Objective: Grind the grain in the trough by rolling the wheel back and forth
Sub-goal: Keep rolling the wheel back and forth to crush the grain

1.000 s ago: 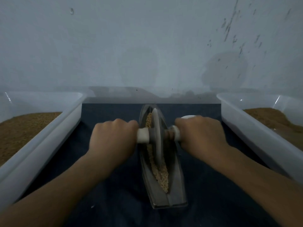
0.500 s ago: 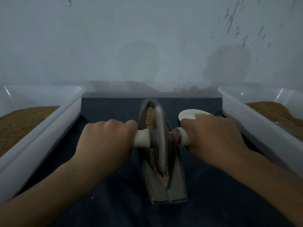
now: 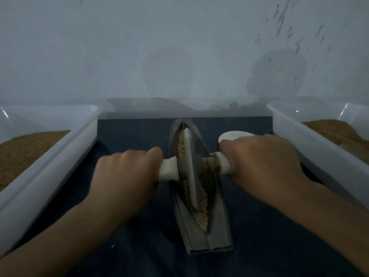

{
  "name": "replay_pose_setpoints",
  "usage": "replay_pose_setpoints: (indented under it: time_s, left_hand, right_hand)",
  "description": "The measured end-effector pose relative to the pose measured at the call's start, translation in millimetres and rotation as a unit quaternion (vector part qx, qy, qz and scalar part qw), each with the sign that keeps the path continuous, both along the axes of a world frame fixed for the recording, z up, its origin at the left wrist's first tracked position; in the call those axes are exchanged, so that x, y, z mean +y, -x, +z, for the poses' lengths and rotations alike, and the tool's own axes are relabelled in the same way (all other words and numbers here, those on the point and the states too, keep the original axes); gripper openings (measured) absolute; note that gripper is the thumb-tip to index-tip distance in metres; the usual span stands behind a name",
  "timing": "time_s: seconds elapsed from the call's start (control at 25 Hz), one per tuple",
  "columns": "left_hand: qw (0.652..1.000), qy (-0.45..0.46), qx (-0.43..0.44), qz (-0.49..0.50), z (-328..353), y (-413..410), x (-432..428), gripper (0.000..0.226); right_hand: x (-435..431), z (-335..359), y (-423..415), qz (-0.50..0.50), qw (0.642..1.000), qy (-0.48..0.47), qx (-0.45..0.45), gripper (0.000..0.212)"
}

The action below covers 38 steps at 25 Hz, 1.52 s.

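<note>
Drawn slightly nearer since a second ago, the grinding wheel [image 3: 189, 166] now stands about midway along the metal trough [image 3: 217, 232], and more of the white dish [image 3: 233, 134] shows behind the right hand [image 3: 263, 162]. That hand and the left hand [image 3: 123, 176] each curl tight round one of the white handles [image 3: 168, 169], one either side of the wheel. The trough's long axis runs straight away from the person, between the hands, on the desk [image 3: 139, 136]. Grain [image 3: 200, 214] lies ahead of and behind the wheel, so the next stroke should follow that line, with both hands pushing evenly.
</note>
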<state>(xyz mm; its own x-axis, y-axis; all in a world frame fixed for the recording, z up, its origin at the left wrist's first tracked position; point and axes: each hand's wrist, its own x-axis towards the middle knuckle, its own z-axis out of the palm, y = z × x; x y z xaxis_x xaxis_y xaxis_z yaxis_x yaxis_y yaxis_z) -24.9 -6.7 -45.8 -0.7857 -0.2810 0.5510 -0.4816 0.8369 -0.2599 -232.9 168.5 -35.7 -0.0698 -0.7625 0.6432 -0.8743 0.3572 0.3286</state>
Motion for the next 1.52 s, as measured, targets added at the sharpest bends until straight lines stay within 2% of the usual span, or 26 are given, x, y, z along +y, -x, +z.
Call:
replay_pose_setpoints:
  time_s: [0.08,0.16,0.24,0.36,0.44,0.52,0.6,0.68,0.76,0.88,0.96,1.0,1.08,1.2,1.28,1.36,1.52]
  left_hand:
    - [0.999,0.023,0.010,-0.024,-1,-5,-2,0.049]
    - [0.999,0.031,-0.010,0.013,7,14,-6,0.044]
    - [0.997,0.031,-0.032,0.066,13,46,-20,0.029]
    - [0.995,-0.008,-0.042,0.087,28,74,-38,0.007]
    - [0.996,0.000,-0.036,0.076,23,59,-29,0.017]
    - [0.999,0.032,-0.004,0.030,11,31,-13,0.035]
    - [0.998,0.051,0.017,-0.016,4,8,-2,0.043]
    - [0.999,0.047,0.010,-0.015,2,9,-5,0.040]
    - [0.999,0.032,-0.002,0.039,2,28,-12,0.035]
    - [0.995,-0.043,-0.011,0.093,14,64,-35,0.012]
    - [0.991,-0.089,-0.017,0.101,16,69,-40,0.007]
    - [0.992,-0.077,-0.012,0.095,16,62,-36,0.008]
    - [0.999,-0.001,0.007,0.050,8,38,-20,0.027]
    - [0.997,0.065,0.017,-0.031,10,6,1,0.043]
    - [0.998,0.058,-0.003,-0.024,12,10,-1,0.042]
    - [0.997,0.054,-0.043,0.044,11,31,-9,0.035]
    - [0.994,0.007,-0.057,0.092,36,74,-27,0.005]
  right_hand:
    - [4,-1,1,0.014,1.000,-0.008,-0.006,0.015]
    - [-11,-6,7,-0.043,0.998,-0.023,-0.048,0.024]
    - [-38,-6,20,-0.110,0.988,-0.038,-0.099,0.029]
    - [-65,6,33,-0.156,0.975,-0.061,-0.143,0.019]
    - [-54,7,30,-0.147,0.978,-0.079,-0.122,0.023]
    - [-27,-3,16,-0.098,0.992,-0.055,-0.063,0.028]
    - [1,-8,3,-0.044,0.999,-0.004,-0.026,0.017]
    - [5,-10,3,-0.030,0.999,0.007,-0.023,0.016]
    - [-17,-4,8,-0.080,0.996,-0.027,-0.032,0.023]
    - [-65,18,17,-0.159,0.978,-0.091,-0.099,0.009]
    - [-73,27,19,-0.169,0.975,-0.108,-0.099,0.009]
    - [-66,26,17,-0.160,0.976,-0.110,-0.094,0.009]
    - [-37,14,10,-0.119,0.986,-0.092,-0.076,0.018]
    - [9,-8,-3,-0.057,0.998,-0.013,-0.029,0.022]
    - [9,-13,2,-0.057,0.997,-0.001,-0.044,0.025]
    - [-15,-11,11,-0.110,0.992,-0.033,-0.057,0.032]
    - [-64,0,35,-0.147,0.968,-0.069,-0.190,0.023]
